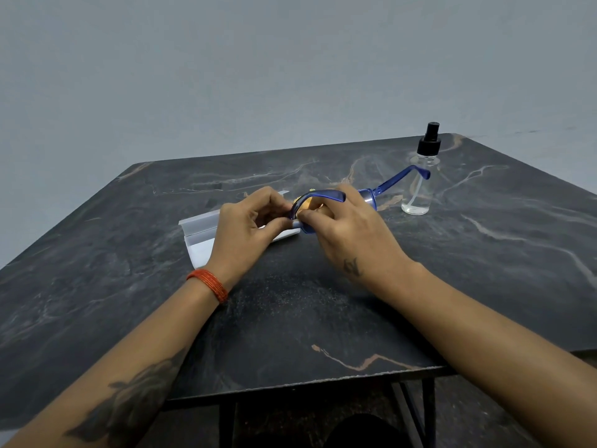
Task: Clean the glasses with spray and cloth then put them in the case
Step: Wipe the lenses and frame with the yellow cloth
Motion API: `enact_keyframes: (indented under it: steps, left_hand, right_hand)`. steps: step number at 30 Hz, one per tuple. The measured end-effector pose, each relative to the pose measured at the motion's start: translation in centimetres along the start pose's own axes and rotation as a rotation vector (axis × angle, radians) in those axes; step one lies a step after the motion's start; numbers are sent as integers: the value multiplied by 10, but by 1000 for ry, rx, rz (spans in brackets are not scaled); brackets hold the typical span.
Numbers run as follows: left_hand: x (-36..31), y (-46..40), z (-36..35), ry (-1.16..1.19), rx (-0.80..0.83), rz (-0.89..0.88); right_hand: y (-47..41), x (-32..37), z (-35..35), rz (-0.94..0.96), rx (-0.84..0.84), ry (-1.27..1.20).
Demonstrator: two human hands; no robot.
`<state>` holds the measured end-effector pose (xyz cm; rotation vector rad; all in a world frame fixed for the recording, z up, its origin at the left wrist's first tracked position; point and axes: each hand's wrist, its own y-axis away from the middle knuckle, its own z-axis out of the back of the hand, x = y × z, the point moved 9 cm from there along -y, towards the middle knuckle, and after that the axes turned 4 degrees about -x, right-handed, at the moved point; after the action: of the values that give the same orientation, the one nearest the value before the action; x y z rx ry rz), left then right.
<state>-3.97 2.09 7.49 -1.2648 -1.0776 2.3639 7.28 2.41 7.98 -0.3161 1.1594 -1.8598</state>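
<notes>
My L hand (250, 218) + R hand (347, 226) both pinch glasses (326, 197), yellow cloth (307, 204) between; long axis runs far-right; case (202, 229) under L hand, nearer.

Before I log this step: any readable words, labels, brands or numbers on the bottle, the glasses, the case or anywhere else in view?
None can be read.
Clear plastic spray bottle with black pump top: no label shows.
Blue-framed glasses, held by both hands: no marking visible.
White open case: plain.
Forearm and wrist tattoos: shapes only, no legible letters.
</notes>
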Motion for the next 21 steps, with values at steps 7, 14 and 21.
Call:
enact_keyframes:
  steps: [7,14,21]
  left_hand:
    - [1,0,0,-6,2,16]
    - [-4,1,-2,-14,10,6]
    - [-4,0,3,-35,-27,-5]
  right_hand:
    - [-4,-4,12,-41,-53,39]
    - [-3,-14,5,-160,39,36]
    - [4,-17,8,-276,13,-85]
